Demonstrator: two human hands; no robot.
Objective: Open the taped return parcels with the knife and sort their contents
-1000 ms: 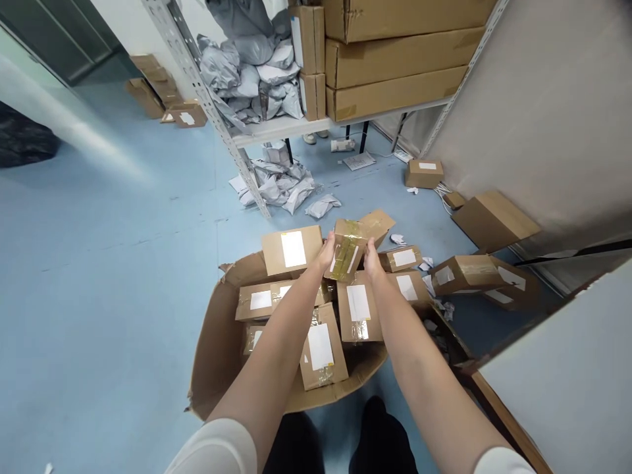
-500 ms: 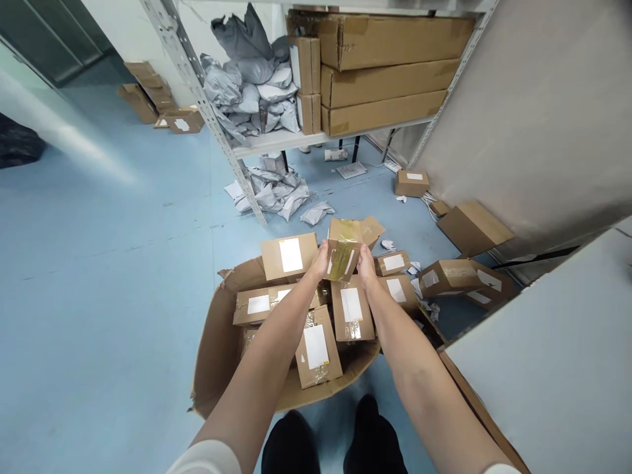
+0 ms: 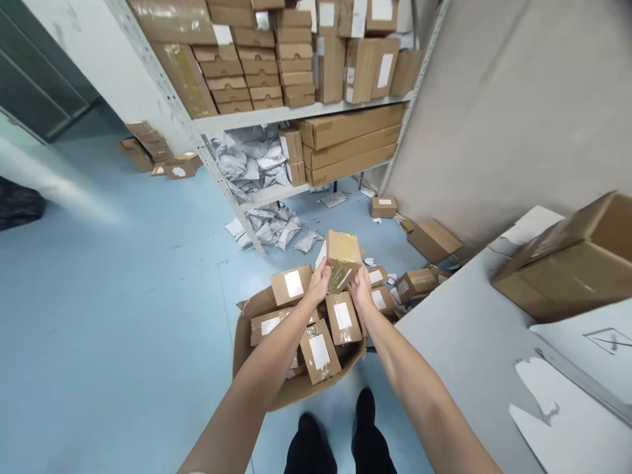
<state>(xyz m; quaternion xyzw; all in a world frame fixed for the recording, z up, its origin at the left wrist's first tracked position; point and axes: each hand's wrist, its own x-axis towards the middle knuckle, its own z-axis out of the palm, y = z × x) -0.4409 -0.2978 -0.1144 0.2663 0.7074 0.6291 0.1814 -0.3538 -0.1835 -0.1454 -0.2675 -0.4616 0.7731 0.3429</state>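
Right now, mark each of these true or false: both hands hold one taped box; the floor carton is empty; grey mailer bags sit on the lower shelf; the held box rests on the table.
1. Both hands hold one taped box: true. The left hand and right hand have a grip on the small taped box.
2. The floor carton is empty: false, labelled parcels fill it.
3. Grey mailer bags sit on the lower shelf: true.
4. The held box rests on the table: false, it is held above the carton.
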